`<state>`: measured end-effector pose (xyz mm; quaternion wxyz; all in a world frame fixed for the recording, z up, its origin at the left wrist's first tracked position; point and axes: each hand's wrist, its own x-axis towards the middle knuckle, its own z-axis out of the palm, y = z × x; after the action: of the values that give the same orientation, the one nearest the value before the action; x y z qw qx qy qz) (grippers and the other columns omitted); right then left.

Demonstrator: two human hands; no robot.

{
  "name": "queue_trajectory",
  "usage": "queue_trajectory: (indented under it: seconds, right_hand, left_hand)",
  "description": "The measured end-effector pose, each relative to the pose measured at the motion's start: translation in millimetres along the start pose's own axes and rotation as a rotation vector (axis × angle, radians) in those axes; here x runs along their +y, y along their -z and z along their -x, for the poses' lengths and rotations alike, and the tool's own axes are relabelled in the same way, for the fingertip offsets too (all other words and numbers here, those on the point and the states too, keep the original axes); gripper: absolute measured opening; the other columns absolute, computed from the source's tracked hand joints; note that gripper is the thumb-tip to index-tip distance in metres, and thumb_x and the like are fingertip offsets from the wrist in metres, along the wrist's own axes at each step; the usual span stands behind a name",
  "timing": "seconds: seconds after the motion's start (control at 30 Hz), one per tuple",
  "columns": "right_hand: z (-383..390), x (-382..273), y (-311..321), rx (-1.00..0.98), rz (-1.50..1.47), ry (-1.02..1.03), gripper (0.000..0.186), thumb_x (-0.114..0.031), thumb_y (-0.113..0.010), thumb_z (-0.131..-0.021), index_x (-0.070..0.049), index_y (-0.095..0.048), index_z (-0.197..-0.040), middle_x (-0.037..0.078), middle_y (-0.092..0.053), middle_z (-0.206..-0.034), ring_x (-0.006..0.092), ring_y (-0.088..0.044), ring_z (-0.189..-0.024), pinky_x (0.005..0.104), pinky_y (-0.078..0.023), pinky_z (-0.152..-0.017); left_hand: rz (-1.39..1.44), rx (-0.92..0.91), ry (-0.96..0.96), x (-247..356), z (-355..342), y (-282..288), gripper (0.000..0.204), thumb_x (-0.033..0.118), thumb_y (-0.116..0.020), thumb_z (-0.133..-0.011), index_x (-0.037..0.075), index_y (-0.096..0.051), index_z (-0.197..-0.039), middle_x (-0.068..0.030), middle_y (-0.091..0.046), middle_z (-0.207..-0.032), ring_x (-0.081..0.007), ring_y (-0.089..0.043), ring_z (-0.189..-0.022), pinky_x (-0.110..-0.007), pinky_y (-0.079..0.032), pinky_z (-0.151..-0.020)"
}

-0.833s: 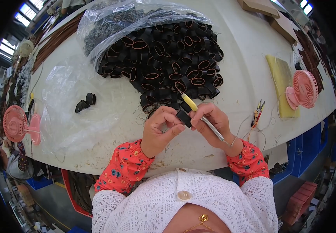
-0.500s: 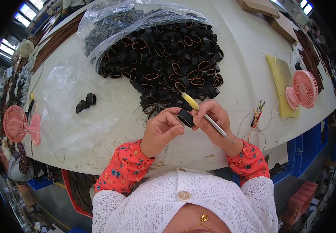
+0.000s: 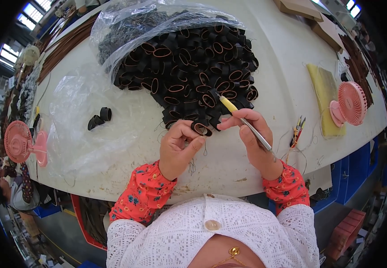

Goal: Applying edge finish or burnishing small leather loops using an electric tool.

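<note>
Between the thumb and fingers of my left hand is a small black loop with a tan inner edge, its opening turned upward. A loose thread hangs below it. My right hand grips a slim pen-like tool with a yellow front part, a silver shaft and a dark tip. That tip points away from me, over the near part of a big heap of similar black loops. The fingers of the right hand are a little apart from the held loop.
Clear plastic sheeting lies left, with a few black loops on it. Pink fans stand at the left and right. Near the right one are a yellow pad and several thin tools. Another person sits far left.
The held loop has turned from standing on edge to opening upward, and shifted slightly left. My right hand has moved away to the right, the tool still in it.
</note>
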<state>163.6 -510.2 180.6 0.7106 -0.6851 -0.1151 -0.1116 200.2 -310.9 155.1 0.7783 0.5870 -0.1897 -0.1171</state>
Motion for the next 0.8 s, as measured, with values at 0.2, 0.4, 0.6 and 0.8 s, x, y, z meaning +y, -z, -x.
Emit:
queue_trajectory:
  seconds: [0.2, 0.4, 0.6, 0.8]
  right_hand:
    - [-0.3, 3.5, 9.3, -0.188, -0.134, 0.161, 0.022, -0.014, -0.041, -0.099, 0.002, -0.054, -0.106, 0.008, -0.062, -0.074, 0.0128, -0.061, -0.066, 0.0309, -0.046, -0.087]
    - [0.2, 2.8, 4.5, -0.184, -0.054, 0.083, 0.023, -0.019, -0.040, -0.099, -0.001, -0.054, -0.101, 0.007, -0.061, -0.066, 0.0163, -0.062, -0.065, 0.0394, -0.041, -0.095]
    - [1.2, 5.7, 4.0, -0.170, -0.059, 0.096, 0.023, -0.019, -0.040, -0.099, -0.001, -0.054, -0.101, 0.007, -0.061, -0.066, 0.0167, -0.062, -0.064, 0.0389, -0.041, -0.095]
    - [0.9, 6.8, 7.4, -0.191, -0.127, 0.149, 0.022, -0.016, -0.043, -0.098, 0.002, -0.054, -0.105, 0.008, -0.063, -0.079, 0.0123, -0.061, -0.069, 0.0254, -0.049, -0.070]
  left_hand:
    - [-0.131, 0.002, -0.017, 0.0, 1.6, 1.3, 0.010, -0.008, -0.062, -0.082, -0.001, -0.056, -0.086, -0.0075, -0.052, -0.105, -0.0120, -0.054, -0.093, -0.025, -0.044, -0.082]
    - [-0.201, 0.004, -0.050, 0.5, 1.5, -1.6, 0.010, -0.008, -0.062, -0.082, -0.001, -0.055, -0.086, -0.0086, -0.051, -0.105, -0.0117, -0.055, -0.090, -0.024, -0.046, -0.079]
    - [-0.192, 0.063, -0.085, -1.8, 1.5, -4.5, 0.007, -0.002, -0.066, -0.080, 0.001, -0.060, -0.082, -0.0067, -0.059, -0.100, -0.0076, -0.054, -0.076, -0.021, -0.045, -0.065]
    - [-0.210, 0.062, -0.075, -2.5, 2.7, -2.8, 0.009, 0.000, -0.068, -0.079, 0.002, -0.059, -0.081, -0.0067, -0.058, -0.100, -0.0073, -0.053, -0.073, -0.021, -0.044, -0.064]
